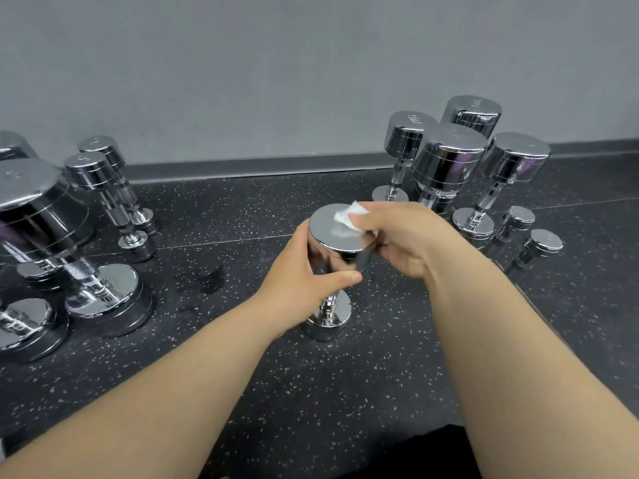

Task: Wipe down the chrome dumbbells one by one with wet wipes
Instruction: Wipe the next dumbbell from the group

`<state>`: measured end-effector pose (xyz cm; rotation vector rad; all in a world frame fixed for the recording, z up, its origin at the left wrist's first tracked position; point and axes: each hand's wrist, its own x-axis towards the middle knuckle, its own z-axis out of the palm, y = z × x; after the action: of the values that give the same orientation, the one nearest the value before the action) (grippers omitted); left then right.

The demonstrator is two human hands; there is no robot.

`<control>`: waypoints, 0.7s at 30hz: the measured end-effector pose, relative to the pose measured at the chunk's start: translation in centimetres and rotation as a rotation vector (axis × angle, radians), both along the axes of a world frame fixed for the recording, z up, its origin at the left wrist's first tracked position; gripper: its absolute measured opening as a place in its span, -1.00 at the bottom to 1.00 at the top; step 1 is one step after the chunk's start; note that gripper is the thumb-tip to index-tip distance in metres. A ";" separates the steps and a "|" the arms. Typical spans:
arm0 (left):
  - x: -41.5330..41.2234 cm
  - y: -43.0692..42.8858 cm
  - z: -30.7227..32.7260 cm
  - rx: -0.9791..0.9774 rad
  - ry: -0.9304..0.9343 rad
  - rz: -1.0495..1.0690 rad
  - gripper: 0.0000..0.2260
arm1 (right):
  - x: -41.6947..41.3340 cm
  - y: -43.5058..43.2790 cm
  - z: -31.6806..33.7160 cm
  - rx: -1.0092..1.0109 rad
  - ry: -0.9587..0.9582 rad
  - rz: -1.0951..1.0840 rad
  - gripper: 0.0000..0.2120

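Your left hand (297, 281) gripped the upright chrome dumbbell (328, 259) centre-frame, right hand (401, 236) pinching a crumpled white wipe (349, 216) atop; sideways pressing might topple it.

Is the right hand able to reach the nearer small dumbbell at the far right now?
Probably yes: only bare floor lies between the right hand and that small dumbbell. The hand holds the wet wipe, though.
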<state>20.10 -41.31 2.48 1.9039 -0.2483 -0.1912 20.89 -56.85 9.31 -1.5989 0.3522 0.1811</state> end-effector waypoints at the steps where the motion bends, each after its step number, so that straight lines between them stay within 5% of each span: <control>1: 0.1 0.0 -0.1 0.002 0.000 0.002 -0.28 | 0.3 0.5 0.3 -0.064 -0.016 -0.026 -0.93; 4: 0.0 0.2 -0.1 0.004 -0.006 0.010 -0.29 | 0.9 1.0 0.5 -0.140 0.004 -0.005 -0.72; 7: -0.2 0.1 0.4 0.009 -0.002 -0.004 -0.29 | -0.4 0.0 0.8 -0.033 0.064 0.082 -0.75; 12: -0.3 0.0 0.4 -0.043 0.014 0.013 -0.27 | -3.3 0.3 1.2 -0.336 -0.251 -0.264 -0.80; 15: -0.4 0.3 0.3 -0.097 0.056 0.017 -0.23 | -2.2 -1.9 4.4 0.029 -0.287 -0.457 -0.85; 17: -0.2 0.5 0.5 -0.109 0.084 0.005 -0.18 | -1.3 -3.3 6.7 0.103 -0.214 -0.414 -0.91; 21: 0.5 -0.1 1.2 -0.109 0.080 -0.016 -0.17 | -0.5 -3.6 7.1 -0.188 -0.129 -0.094 -0.92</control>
<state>20.57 -41.41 3.71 1.7826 -0.2157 -0.2594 20.36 -60.46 16.38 -1.7657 0.3518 -0.0284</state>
